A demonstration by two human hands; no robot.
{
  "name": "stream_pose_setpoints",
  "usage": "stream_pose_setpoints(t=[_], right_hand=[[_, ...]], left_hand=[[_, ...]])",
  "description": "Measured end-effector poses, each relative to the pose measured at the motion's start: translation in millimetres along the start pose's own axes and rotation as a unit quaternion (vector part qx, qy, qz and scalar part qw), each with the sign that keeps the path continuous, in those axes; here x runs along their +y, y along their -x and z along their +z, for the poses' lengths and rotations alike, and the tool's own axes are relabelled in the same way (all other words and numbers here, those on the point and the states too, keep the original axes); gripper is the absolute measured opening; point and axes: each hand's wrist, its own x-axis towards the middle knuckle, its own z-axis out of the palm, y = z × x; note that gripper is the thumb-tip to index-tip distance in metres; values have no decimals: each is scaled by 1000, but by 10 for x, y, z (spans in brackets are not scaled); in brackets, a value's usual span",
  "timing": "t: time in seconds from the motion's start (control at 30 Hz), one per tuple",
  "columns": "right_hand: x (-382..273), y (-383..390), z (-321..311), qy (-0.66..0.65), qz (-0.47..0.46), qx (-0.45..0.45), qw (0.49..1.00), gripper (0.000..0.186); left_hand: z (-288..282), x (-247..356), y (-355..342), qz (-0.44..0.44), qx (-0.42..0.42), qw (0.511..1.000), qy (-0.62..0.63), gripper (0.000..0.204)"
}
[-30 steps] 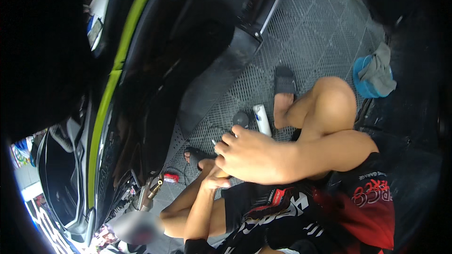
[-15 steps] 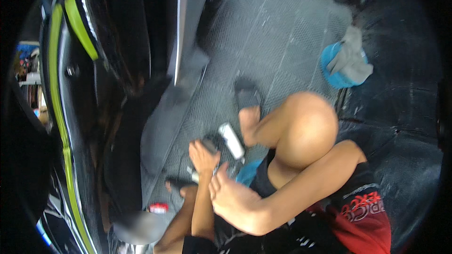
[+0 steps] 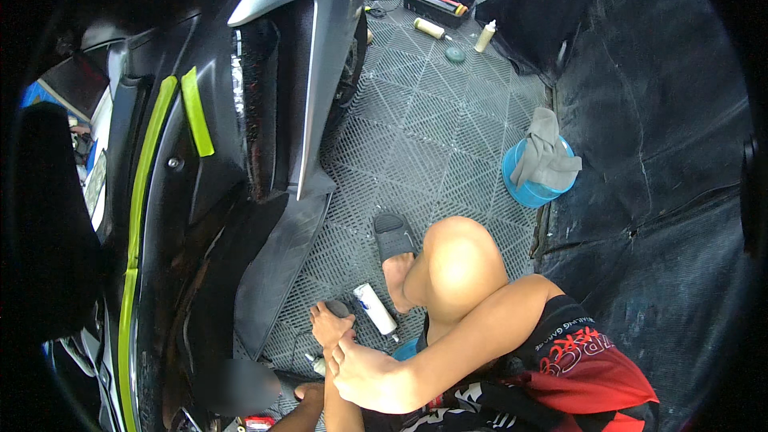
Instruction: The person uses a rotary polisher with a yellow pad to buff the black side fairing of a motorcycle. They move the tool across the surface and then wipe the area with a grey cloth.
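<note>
I squat beside a motorcycle with a black and grey fairing (image 3: 308, 72) and neon yellow stripes. My left hand (image 3: 330, 326) reaches forward to the ribbed floor mat and closes over a small dark rounded tool (image 3: 339, 306) at the foot of the lower black panel (image 3: 276, 264). My right hand (image 3: 366, 370) lies across my left wrist with its fingers curled around it. A white spray can (image 3: 374, 309) lies on the mat just right of my left hand, beside my sandalled foot (image 3: 394, 242) and bent knee.
A blue bowl (image 3: 520, 190) with a grey rag draped over it sits at the mat's right edge, against a black tarp (image 3: 664, 160). A black tool tray (image 3: 438, 2), bottles and a round pad lie at the far end of the mat.
The view has swung up, showing more of the mat and the fairing. My left hand has stayed by the white can, and my right hand still rests over it.
</note>
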Motion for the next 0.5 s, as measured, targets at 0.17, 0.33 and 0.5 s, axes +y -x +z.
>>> stream_pose_setpoints(t=[0.17,0.33,0.5], right_hand=[[-105,-126,171,-34,20,-9,999,44],[-62,-222,290,-42,6,-12,999,43],[51,-446,268,-43,-74,-91,992,40]], left_hand=[[-85,153,120,12,61,997,-39,76],[0,81,210,12,58,998,18,87],[710,-384,-60,31,136,987,85,71]])
